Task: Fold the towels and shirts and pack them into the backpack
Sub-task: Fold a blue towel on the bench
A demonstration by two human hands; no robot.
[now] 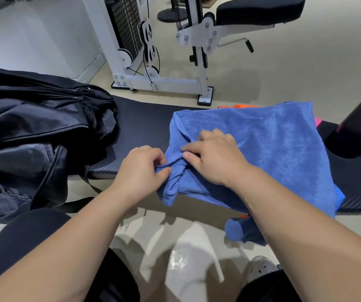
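A blue towel (269, 147) lies spread over the right half of a black padded bench (140, 125), its near edge hanging off the front. My left hand (140, 168) pinches the towel's bunched near-left corner between thumb and fingers. My right hand (214, 158) rests on the towel right beside it, thumb and forefinger on the same bunched fold. A black backpack (33, 131) sits slumped on the bench's left end, zip partly undone. An orange cloth (238, 106) peeks out from behind the towel's far edge.
A white weight machine (153, 62) with a black seat stands on the floor behind the bench. A black post (358, 127) rises at the right edge, with a bit of pink fabric (318, 122) beside it. My knees and a grey shoe (262, 269) are below.
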